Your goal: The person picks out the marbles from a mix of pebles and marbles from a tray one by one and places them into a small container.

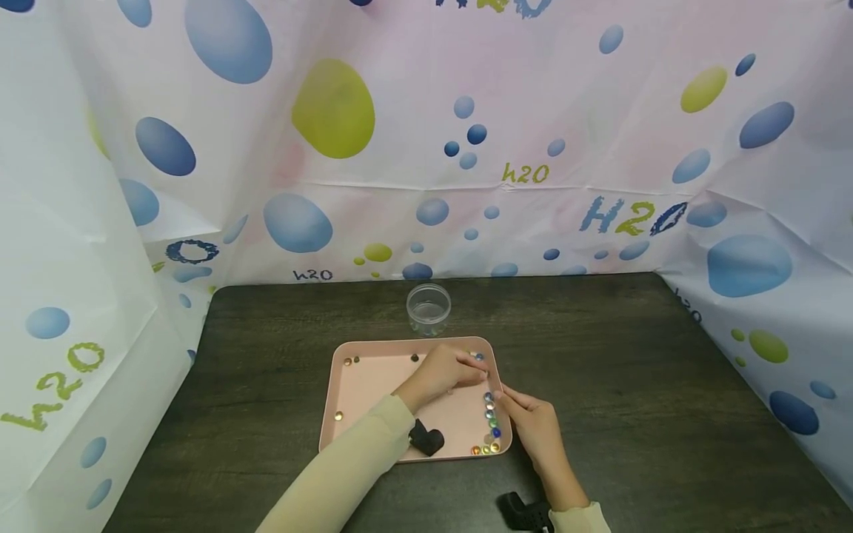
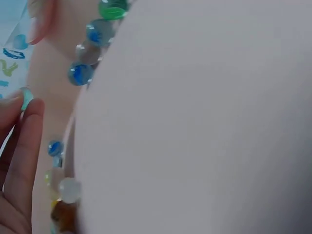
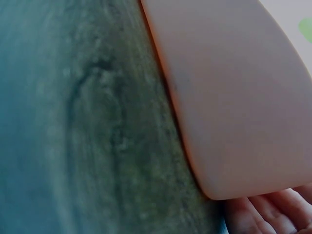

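Observation:
My left hand [image 1: 443, 374] reaches over the right part of a pink tray [image 1: 383, 348]. In the left wrist view, its thumb and fingertip pinch a clear greenish marble [image 2: 28, 99]. My right hand [image 1: 536, 429] is at the tray's right side, thumb at the rim and the other fingers [image 3: 273, 214] against the outside wall. A row of marbles [image 1: 490, 414], blue, green and clear, lines the inner right edge. Amber and yellow marbles [image 1: 486, 449] sit in the near right corner. Blue marbles [image 1: 479, 357] show at the far right corner, partly behind my left hand.
A clear round plastic cup [image 1: 429, 309] stands behind the tray on the dark wooden table [image 1: 620, 370]. Loose marbles [image 1: 348, 361] lie near the tray's left side. Black devices [image 1: 526, 512] sit at both wrists. A sheet [image 1: 400, 96] with printed bubbles hangs behind the table and along its sides.

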`<state>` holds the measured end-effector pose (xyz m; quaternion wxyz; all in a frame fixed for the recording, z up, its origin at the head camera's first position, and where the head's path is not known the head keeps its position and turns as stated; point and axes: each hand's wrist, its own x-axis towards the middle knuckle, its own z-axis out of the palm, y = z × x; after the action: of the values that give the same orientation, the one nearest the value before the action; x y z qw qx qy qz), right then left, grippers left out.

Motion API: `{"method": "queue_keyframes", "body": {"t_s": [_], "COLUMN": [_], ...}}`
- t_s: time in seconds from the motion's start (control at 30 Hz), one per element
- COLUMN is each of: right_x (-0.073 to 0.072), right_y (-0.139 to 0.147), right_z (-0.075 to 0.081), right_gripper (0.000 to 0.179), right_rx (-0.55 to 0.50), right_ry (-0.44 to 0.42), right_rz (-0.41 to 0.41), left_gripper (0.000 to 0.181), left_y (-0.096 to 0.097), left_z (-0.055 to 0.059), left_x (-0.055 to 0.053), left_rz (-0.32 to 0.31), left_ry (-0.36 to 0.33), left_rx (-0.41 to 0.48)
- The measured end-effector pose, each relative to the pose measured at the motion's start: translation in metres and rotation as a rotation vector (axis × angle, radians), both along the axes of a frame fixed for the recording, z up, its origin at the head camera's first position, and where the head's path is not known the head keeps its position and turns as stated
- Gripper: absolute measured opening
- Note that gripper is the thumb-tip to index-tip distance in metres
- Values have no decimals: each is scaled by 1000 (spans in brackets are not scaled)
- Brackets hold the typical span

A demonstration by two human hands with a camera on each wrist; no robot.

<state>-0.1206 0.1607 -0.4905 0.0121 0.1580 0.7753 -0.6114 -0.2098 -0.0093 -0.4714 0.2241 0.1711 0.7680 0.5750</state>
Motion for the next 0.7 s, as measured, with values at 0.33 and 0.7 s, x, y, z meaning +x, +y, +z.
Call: {"method": "queue_keyframes", "body": {"t_s": [0.33, 0.7], "right_x": [0, -1], "right_y": [0, -1], "right_z": [-1, -1], "right_gripper": [44, 44], "right_rx": [-5, 9], "right_ry": [12, 19], "right_rz": [-1, -9], "left_gripper": [24, 29], "left_y": [-10, -28], "left_z": [20, 42], "left_x": [-11, -33], "left_rz": [135, 308], "left_ry": [-31, 71], "left_rx": [8, 155]}}
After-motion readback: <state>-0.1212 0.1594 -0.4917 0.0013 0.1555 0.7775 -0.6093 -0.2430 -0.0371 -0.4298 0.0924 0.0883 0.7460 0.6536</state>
